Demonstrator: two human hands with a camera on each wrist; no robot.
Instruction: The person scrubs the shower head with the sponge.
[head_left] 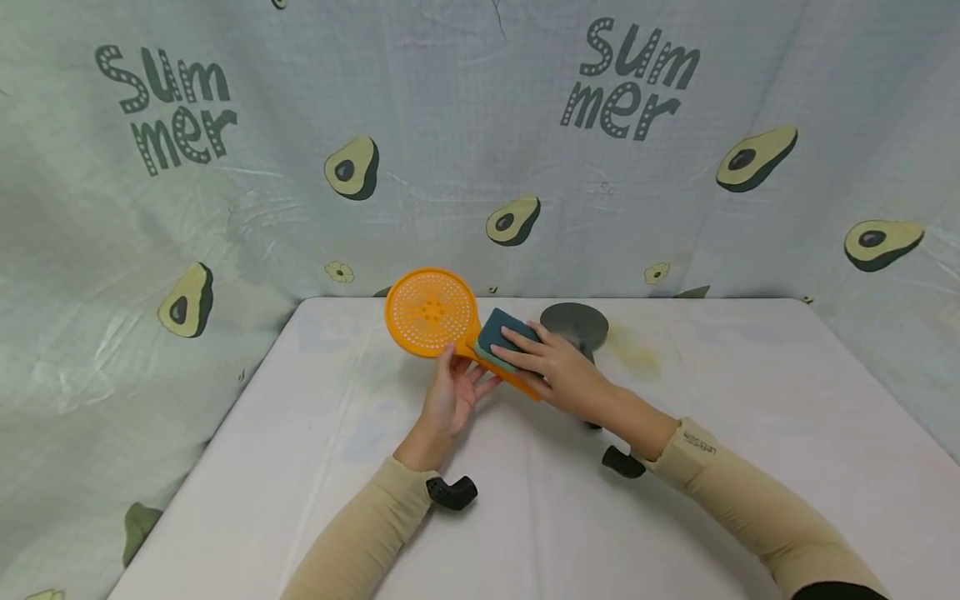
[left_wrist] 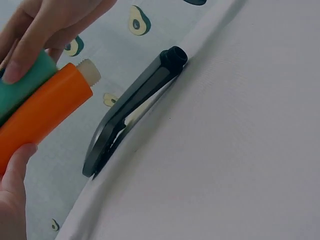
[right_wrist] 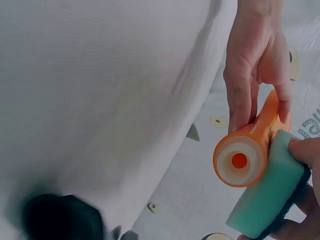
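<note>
An orange hand shower head [head_left: 431, 310] with a round perforated face is in my left hand [head_left: 452, 398], which holds it by the neck and upper handle. My right hand [head_left: 562, 371] grips a sponge [head_left: 507, 335], its dark scouring side up and its green foam against the orange handle. In the right wrist view, the foam [right_wrist: 267, 192] lies along the handle beside its round open end [right_wrist: 223, 162]. A pale threaded tip [left_wrist: 90, 73] pokes out of that end in the left wrist view.
A dark grey shower head [head_left: 574, 321] lies on the white-covered table [head_left: 480, 517], partly behind my right hand. Its hollow black handle [left_wrist: 135, 97] shows in the left wrist view. Behind the table hangs a curtain [head_left: 435, 108] printed with avocados.
</note>
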